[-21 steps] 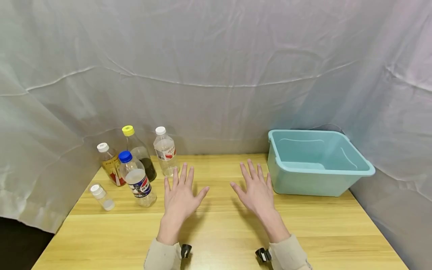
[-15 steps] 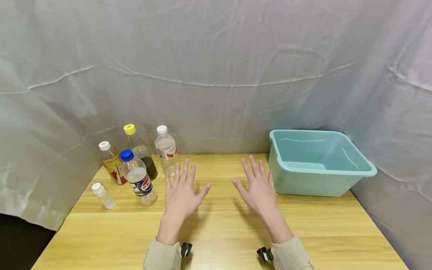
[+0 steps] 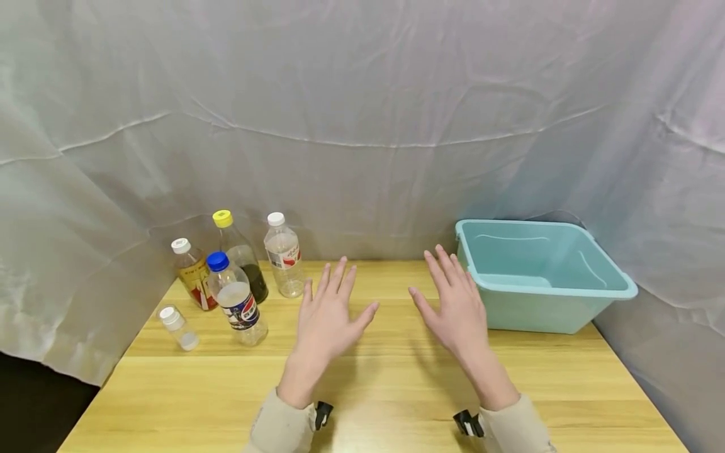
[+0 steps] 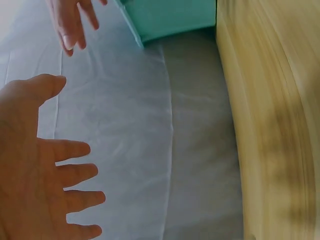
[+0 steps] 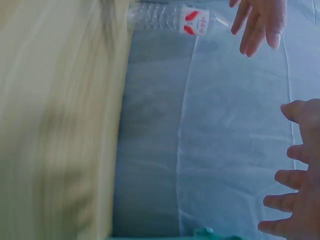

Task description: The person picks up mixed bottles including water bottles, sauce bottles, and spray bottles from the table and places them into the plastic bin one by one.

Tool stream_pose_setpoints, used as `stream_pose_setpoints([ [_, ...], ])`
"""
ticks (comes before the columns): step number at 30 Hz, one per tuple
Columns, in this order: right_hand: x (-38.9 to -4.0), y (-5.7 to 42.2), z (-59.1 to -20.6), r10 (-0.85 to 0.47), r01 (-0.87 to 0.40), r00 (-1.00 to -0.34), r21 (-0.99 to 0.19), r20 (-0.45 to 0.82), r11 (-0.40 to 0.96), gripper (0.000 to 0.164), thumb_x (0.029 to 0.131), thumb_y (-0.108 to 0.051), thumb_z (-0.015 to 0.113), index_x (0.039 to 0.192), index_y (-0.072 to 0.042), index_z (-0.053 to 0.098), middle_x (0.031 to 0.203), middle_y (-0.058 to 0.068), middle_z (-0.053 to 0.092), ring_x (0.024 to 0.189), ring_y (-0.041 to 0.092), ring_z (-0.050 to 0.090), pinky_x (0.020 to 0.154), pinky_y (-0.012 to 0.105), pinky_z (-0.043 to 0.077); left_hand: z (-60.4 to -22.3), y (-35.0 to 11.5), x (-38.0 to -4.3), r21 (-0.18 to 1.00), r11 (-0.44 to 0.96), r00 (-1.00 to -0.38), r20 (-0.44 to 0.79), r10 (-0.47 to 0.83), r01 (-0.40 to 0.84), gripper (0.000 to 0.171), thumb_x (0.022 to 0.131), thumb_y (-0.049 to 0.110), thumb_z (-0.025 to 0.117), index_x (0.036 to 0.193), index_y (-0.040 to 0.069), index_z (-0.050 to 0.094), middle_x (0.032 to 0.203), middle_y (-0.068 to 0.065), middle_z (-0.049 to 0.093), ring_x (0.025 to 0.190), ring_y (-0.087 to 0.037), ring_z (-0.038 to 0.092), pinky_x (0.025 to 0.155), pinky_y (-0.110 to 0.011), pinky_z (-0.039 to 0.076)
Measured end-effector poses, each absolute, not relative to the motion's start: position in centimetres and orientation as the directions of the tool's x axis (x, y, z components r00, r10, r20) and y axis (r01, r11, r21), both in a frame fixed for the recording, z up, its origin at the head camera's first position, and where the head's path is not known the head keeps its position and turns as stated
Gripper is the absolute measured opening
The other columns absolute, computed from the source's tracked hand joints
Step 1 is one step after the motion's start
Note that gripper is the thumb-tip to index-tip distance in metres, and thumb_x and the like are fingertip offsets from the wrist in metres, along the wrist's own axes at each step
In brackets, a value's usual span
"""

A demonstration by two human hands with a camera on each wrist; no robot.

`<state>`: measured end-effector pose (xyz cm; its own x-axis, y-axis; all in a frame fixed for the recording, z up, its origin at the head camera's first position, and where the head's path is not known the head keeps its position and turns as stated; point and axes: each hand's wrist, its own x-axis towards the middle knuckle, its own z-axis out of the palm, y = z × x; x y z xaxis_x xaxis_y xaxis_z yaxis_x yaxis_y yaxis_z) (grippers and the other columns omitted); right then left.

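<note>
Both hands hover over the table with fingers spread and nothing held. The left hand (image 3: 331, 318) is nearest to a clear bottle with a white cap (image 3: 284, 258). My right hand (image 3: 455, 308) is just left of a teal plastic bin (image 3: 544, 311). At the left stand a blue-capped Pepsi bottle (image 3: 240, 305), a yellow-capped bottle (image 3: 240, 258) with dark liquid low inside, a bottle with a yellow-and-red label (image 3: 195, 274) and a small clear bottle with a white cap (image 3: 178, 328). In the right wrist view, the clear bottle (image 5: 170, 19) shows beyond the left hand (image 5: 262, 22).
The wooden table (image 3: 385, 402) ends at a grey cloth (image 3: 362, 176) hung behind it and along its right side. A black strap piece (image 3: 323, 415) sits at the left cuff, another strap piece (image 3: 468, 423) at the right cuff.
Both hands have moved to the right and a little farther forward, still spread. The right hand now overlaps the bin's left side in the head view. The head view has shifted slightly.
</note>
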<state>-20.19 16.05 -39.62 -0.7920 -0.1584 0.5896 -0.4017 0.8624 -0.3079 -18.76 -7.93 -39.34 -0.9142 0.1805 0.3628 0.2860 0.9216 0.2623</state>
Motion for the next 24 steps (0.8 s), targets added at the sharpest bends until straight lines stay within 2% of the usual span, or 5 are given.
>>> stream_pose_setpoints([
  [4,-20.3,17.8,-39.3,-0.174,-0.438,-0.728,-0.254,0.664,0.862,0.072,0.094,-0.036,0.075,0.155,-0.009,0.048,0.162,0.015,0.042,0.148,0.042,0.039,0.116,0.067,0.033,-39.0,-6.6,-19.0,0.231,0.908,-0.877,0.422,0.23,0.349,0.078,0.1,0.067,0.05,0.158,0.015,0.045,0.168,-0.006,0.033,0.153,-0.035,0.033,0.123,-0.063,0.023],
  [8,-20.5,19.9,-39.1,-0.187,-0.448,-0.696,-0.215,0.694,0.868,0.07,0.093,-0.033,0.075,0.154,-0.011,0.05,0.162,0.014,0.044,0.145,0.044,0.043,0.115,0.068,0.034,-38.7,-5.0,-19.3,0.208,0.889,-0.833,0.484,0.268,0.407,0.072,0.101,0.063,0.05,0.154,0.014,0.05,0.164,-0.007,0.041,0.149,-0.035,0.04,0.122,-0.061,0.028],
  [16,-20.9,25.2,-38.4,-0.162,-0.42,-0.705,-0.221,0.691,0.88,0.064,0.1,-0.038,0.066,0.157,-0.015,0.047,0.163,0.011,0.042,0.145,0.045,0.042,0.121,0.064,0.029,-37.7,-1.3,-20.0,0.168,0.862,-0.772,0.55,0.32,0.477,0.063,0.103,0.057,0.051,0.15,0.015,0.054,0.159,-0.004,0.048,0.146,-0.029,0.045,0.12,-0.055,0.035],
  [24,-20.9,30.3,-37.9,-0.124,-0.378,-0.707,-0.224,0.697,0.898,0.061,0.103,-0.038,0.063,0.156,-0.012,0.048,0.161,0.015,0.044,0.143,0.046,0.044,0.119,0.066,0.028,-36.9,2.0,-21.0,0.147,0.854,-0.765,0.538,0.354,0.499,0.062,0.104,0.058,0.049,0.152,0.018,0.052,0.16,-0.001,0.046,0.147,-0.026,0.044,0.122,-0.052,0.033],
])
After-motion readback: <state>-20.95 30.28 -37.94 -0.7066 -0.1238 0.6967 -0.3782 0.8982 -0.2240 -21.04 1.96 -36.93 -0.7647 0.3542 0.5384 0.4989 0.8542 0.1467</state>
